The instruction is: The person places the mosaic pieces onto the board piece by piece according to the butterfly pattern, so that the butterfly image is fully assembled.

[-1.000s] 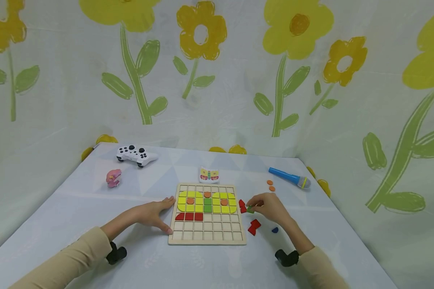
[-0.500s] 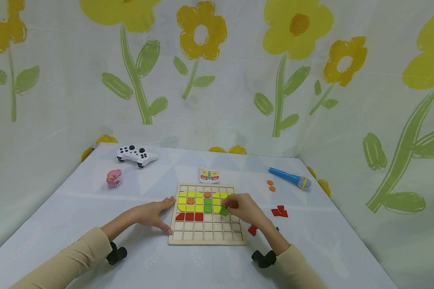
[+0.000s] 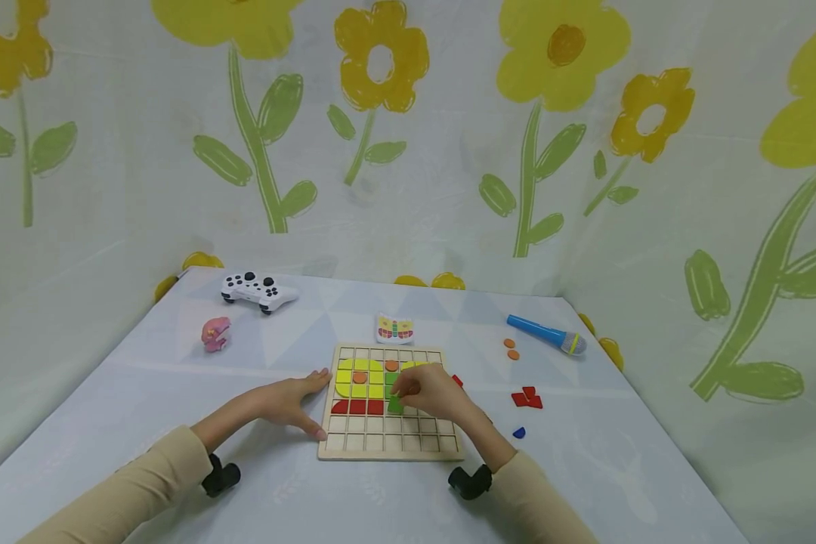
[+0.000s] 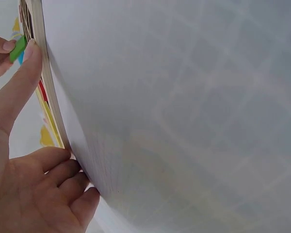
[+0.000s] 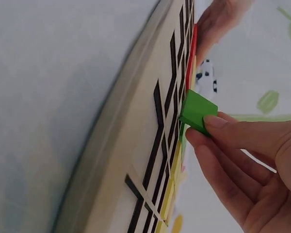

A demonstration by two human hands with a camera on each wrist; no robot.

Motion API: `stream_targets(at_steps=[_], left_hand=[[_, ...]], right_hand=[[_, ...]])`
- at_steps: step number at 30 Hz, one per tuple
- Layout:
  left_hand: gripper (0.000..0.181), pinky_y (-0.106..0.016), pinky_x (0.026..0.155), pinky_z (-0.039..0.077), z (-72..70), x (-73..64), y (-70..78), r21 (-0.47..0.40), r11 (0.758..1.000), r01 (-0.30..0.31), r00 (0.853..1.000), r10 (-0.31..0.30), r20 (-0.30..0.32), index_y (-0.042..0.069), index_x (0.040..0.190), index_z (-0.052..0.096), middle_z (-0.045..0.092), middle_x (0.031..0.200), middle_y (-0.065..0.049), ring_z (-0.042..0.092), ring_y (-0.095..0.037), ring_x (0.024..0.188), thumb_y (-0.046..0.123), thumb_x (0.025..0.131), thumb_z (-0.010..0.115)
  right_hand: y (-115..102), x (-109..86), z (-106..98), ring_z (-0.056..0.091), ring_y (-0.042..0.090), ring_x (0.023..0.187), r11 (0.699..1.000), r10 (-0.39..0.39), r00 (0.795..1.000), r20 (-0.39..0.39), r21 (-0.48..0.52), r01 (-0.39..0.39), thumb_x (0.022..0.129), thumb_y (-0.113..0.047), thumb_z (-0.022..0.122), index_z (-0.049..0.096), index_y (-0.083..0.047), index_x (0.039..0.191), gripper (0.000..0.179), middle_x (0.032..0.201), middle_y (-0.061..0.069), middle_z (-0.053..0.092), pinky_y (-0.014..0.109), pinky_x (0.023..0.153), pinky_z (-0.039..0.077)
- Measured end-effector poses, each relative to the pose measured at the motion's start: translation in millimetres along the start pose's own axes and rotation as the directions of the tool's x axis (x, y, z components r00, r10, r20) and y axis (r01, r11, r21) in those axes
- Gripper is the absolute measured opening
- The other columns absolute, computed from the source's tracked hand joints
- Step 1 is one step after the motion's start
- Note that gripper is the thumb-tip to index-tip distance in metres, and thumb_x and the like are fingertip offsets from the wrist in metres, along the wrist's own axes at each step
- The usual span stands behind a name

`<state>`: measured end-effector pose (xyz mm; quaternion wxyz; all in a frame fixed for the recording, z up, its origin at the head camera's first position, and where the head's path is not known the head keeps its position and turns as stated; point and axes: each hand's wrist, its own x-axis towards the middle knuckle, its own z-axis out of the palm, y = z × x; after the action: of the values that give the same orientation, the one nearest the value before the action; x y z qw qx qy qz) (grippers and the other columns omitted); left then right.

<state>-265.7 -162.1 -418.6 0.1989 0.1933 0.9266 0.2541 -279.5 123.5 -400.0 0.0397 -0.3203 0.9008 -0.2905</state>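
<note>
Two hands are at a wooden grid board [image 3: 391, 456], and the right hand [image 3: 434, 393] has the busy end: its grip pinches a green tile [image 5: 199, 110] between thumb and fingers, tilted, just right of the row of red tiles [image 3: 357, 407] (whether it touches the board, I can't tell). Over to the left hand [image 3: 287, 404], grip spread, thumb and fingertips at the board's left edge. Yellow tiles [image 3: 344, 391] sit beyond the red row. On the bench [image 3: 299, 483] to the right: loose red pieces [image 3: 535, 402], a blue half-disc [image 3: 520, 433], and two orange discs [image 3: 513, 354] near a blue microphone [image 3: 542, 330].
</note>
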Motion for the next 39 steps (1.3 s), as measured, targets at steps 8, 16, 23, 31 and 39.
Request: stream_targets(at_steps=[8, 16, 23, 31, 39], left_hand=[[0.109, -0.058, 0.111, 0.022, -1.2, -1.0, 1.7, 0.001, 1.000, -0.003, 1.000, 0.003, 0.001, 0.000, 0.151, 0.026, 0.020, 0.157, -0.020, 0.016, -0.040, 0.143, 0.040, 0.069, 0.086], [0.109, -0.055, 0.112, 0.021, -0.5, -0.8, 1.3, 0.002, 1.000, 0.000, 1.000, 0.000, 0.002, 0.001, 0.151, 0.026, 0.020, 0.157, -0.019, 0.016, -0.038, 0.144, 0.042, 0.069, 0.085], [0.110, -0.054, 0.113, 0.021, -0.7, 0.4, 0.1, 0.007, 1.000, -0.005, 1.000, 0.005, 0.003, 0.001, 0.151, 0.026, 0.020, 0.157, -0.018, 0.016, -0.037, 0.144, 0.044, 0.069, 0.085], [0.109, -0.055, 0.112, 0.021, -0.7, -0.3, 2.1, -0.007, 1.000, 0.001, 1.000, -0.001, 0.006, 0.000, 0.151, 0.026, 0.020, 0.157, -0.019, 0.016, -0.038, 0.144, 0.042, 0.069, 0.085], [0.110, -0.054, 0.113, 0.021, -0.8, 0.0, 1.0, -0.007, 1.000, -0.003, 1.000, 0.003, 0.006, 0.000, 0.151, 0.026, 0.019, 0.157, -0.018, 0.016, -0.037, 0.144, 0.043, 0.069, 0.085]], right_hand=[[-0.9, 6.1, 5.1, 0.061, 0.005, 0.069, 0.999, 0.050, 0.999, 0.010, 0.009, -0.050, 0.082, -0.004, 0.076, 0.072, -0.009, 0.083, 0.007, 0.076, -0.007, 0.067, 0.019, 0.067, 0.052], [-4.0, 5.2, 4.6, 0.059, 0.006, 0.071, 0.995, 0.089, 0.996, 0.021, -0.050, -0.088, 0.080, -0.005, 0.078, 0.078, -0.010, 0.087, 0.008, 0.077, -0.007, 0.069, 0.018, 0.065, 0.050], [-0.5, 2.9, 5.1, 0.060, 0.007, 0.071, 0.993, 0.107, 0.993, 0.053, -0.046, -0.105, 0.083, -0.004, 0.075, 0.079, -0.009, 0.090, 0.009, 0.080, -0.004, 0.071, 0.019, 0.064, 0.051], [2.1, -4.9, -0.4, 0.059, 0.009, 0.076, 0.997, 0.051, 0.998, 0.031, -0.055, -0.049, 0.082, -0.005, 0.076, 0.077, -0.008, 0.097, 0.016, 0.088, -0.002, 0.071, 0.020, 0.067, 0.051], [11.2, -18.0, -17.8, 0.060, 0.014, 0.082, 0.992, 0.079, 0.997, -0.005, -0.099, -0.079, 0.082, -0.005, 0.076, 0.075, -0.009, 0.101, 0.020, 0.094, -0.001, 0.071, 0.025, 0.074, 0.053]])
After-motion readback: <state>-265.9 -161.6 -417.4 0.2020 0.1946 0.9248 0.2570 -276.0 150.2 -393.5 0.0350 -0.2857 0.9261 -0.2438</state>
